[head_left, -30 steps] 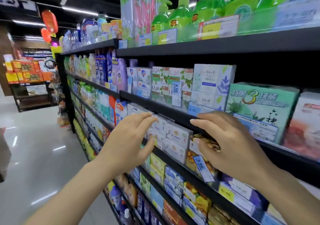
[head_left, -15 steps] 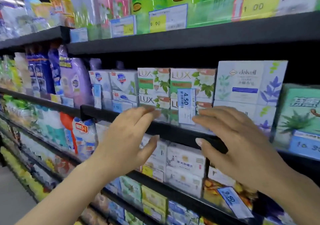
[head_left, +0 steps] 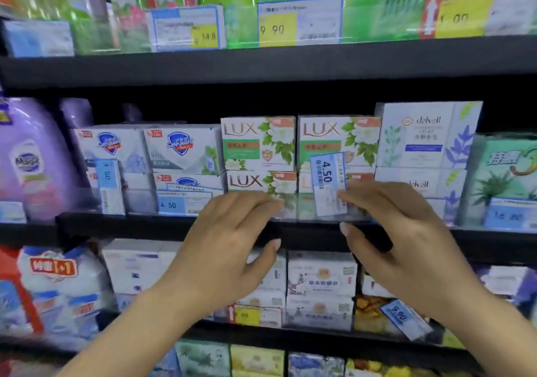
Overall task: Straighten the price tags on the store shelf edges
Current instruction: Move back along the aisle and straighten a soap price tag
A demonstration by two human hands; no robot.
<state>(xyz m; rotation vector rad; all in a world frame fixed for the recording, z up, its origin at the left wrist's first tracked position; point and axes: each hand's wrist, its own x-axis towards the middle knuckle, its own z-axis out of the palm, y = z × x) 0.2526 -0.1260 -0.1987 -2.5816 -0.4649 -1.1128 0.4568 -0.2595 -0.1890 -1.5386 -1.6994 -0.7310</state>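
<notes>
A blue and white price tag reading 4.50 (head_left: 328,183) stands on end, turned sideways, in front of the Lux soap boxes (head_left: 258,144) on the middle shelf edge (head_left: 145,225). My right hand (head_left: 404,248) reaches up with straight fingers whose tips meet the tag's lower right edge. My left hand (head_left: 223,248) is raised beside it, fingers straight, tips near the shelf's clear front strip left of the tag. Another tag (head_left: 109,186) stands on end by the Safeguard boxes (head_left: 148,149). A 9.90 tag (head_left: 402,318) hangs tilted on the shelf below.
The top shelf (head_left: 261,62) carries green bottles with level tags 14.8 (head_left: 186,29) and 9.90 (head_left: 299,23). A purple detergent bottle (head_left: 26,158) stands at left, Delvell boxes (head_left: 427,138) at right. More soap boxes fill the lower shelves.
The view has closed in on the middle shelf. Both hands have risen toward the upright 4.50 tag, and my right fingertips now reach its lower edge.
</notes>
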